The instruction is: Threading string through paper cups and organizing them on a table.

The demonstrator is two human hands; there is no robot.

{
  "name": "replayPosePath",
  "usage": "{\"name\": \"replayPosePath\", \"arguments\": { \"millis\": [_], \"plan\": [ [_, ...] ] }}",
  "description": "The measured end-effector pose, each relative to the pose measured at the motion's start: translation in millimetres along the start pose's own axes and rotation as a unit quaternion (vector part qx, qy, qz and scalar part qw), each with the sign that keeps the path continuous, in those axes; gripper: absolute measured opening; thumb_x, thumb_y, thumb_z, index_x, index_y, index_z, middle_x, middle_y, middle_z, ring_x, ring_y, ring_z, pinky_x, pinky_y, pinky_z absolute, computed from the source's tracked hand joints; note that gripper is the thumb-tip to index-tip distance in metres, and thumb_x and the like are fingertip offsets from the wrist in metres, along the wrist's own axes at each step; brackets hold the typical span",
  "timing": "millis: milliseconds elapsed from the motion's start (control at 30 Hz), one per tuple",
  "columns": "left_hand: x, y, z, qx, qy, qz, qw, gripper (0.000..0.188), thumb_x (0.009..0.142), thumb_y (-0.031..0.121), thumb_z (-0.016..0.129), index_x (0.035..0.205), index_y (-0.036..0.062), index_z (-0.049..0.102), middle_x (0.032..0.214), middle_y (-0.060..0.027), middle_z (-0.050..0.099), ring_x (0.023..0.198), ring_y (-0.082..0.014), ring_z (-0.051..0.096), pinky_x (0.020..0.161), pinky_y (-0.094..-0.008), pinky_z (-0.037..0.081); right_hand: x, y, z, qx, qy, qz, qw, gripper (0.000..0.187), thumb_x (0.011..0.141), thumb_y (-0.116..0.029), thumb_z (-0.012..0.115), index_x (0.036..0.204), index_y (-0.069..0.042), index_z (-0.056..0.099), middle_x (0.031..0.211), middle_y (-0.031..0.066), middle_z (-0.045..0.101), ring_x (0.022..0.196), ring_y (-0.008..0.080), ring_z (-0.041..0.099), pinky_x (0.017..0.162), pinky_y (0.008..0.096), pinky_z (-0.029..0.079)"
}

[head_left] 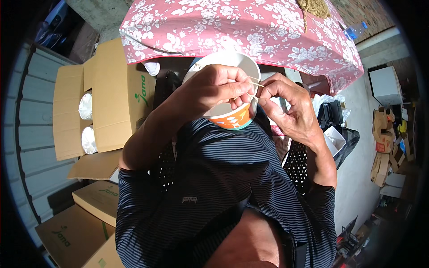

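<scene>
Both hands meet over a paper bucket point(233, 119), white inside with an orange and teal printed outside, standing in front of my torso. My left hand point(223, 85) pinches a thin pale strand of twine point(257, 84) between thumb and fingers. From the other side my right hand point(289, 106) comes in, its thumb and fingertips closed on the strand near its ends. Two short lengths of the strand show between the hands. The bucket's far rim rises behind my left hand, and most of its inside is hidden by the hands.
A table with a pink floral cloth point(250, 31) stands ahead, bearing a bundle of brown twine point(315, 7). A plastic bottle point(356, 31) lies by its right edge. Open cardboard boxes point(109, 89) are on the left. A white box point(387, 85) and heaped cartons point(381, 167) sit right.
</scene>
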State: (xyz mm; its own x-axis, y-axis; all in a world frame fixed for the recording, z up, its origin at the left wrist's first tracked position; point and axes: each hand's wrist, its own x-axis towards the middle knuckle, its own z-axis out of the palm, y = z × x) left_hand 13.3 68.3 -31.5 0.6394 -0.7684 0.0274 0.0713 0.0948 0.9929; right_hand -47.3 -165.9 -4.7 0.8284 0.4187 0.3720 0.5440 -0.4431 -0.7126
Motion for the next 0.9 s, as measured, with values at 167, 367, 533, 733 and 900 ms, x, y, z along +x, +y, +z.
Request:
{"name": "replayPosePath", "arguments": {
  "millis": [167, 367, 533, 733, 900],
  "plan": [
    [1, -7, -2, -0.05, -0.008, -0.011, 0.999, 0.025, 0.108, 0.021, 0.057, 0.101, -0.0025, 0.064, 0.089, -0.0043, 0.064, 0.081, -0.0105, 0.058, 0.077, -0.0259, 0.048, 1, -9, -6, -0.017, -0.032, 0.027, 0.999, 0.019, 0.083, -0.006, 0.081, 0.091, 0.0, 0.065, 0.097, 0.0106, 0.069, 0.09, 0.0227, 0.068, 0.08, 0.0347, 0.053],
    [3, -6, -5, -0.012, -0.02, -0.006, 1.0, 0.033, 0.107, 0.026, 0.059, 0.106, -0.0058, 0.067, 0.094, -0.0068, 0.069, 0.083, -0.0112, 0.061, 0.08, -0.0268, 0.051, -1, -5, 0, -0.043, -0.007, 0.004, 0.999, 0.021, 0.083, -0.008, 0.083, 0.095, 0.002, 0.068, 0.095, 0.0111, 0.07, 0.088, 0.0239, 0.069, 0.077, 0.035, 0.054],
    [2, -3, 0, -0.027, -0.007, -0.024, 0.999, 0.023, 0.108, 0.017, 0.057, 0.104, -0.0039, 0.064, 0.09, -0.005, 0.063, 0.081, -0.0105, 0.058, 0.077, -0.0255, 0.049, -3, -4, 4, -0.025, 0.015, -0.004, 1.0, 0.012, 0.088, -0.002, 0.078, 0.096, 0.003, 0.071, 0.094, 0.0117, 0.07, 0.086, 0.0232, 0.069, 0.075, 0.0343, 0.054],
    [3, -4, -1, -0.122, -0.018, -0.068, 0.99, 0.019, 0.105, 0.014, 0.061, 0.109, -0.0043, 0.061, 0.094, -0.0058, 0.063, 0.083, -0.011, 0.058, 0.078, -0.0251, 0.049, -7, -12, 0, -0.029, -0.002, -0.001, 1.0, 0.007, 0.088, 0.002, 0.073, 0.095, 0.004, 0.073, 0.088, 0.0132, 0.068, 0.075, 0.0257, 0.069, 0.066, 0.035, 0.055],
    [1, -4, 1, -0.228, 0.024, -0.046, 0.972, 0.019, 0.101, 0.008, 0.064, 0.114, -0.0052, 0.061, 0.096, -0.0049, 0.063, 0.085, -0.0113, 0.06, 0.082, -0.0254, 0.051, -14, -20, 2, -0.062, -0.031, 0.006, 0.998, 0.009, 0.086, 0.003, 0.072, 0.095, 0.0, 0.074, 0.081, 0.0116, 0.062, 0.071, 0.0252, 0.066, 0.064, 0.0365, 0.052]
  ]
}}
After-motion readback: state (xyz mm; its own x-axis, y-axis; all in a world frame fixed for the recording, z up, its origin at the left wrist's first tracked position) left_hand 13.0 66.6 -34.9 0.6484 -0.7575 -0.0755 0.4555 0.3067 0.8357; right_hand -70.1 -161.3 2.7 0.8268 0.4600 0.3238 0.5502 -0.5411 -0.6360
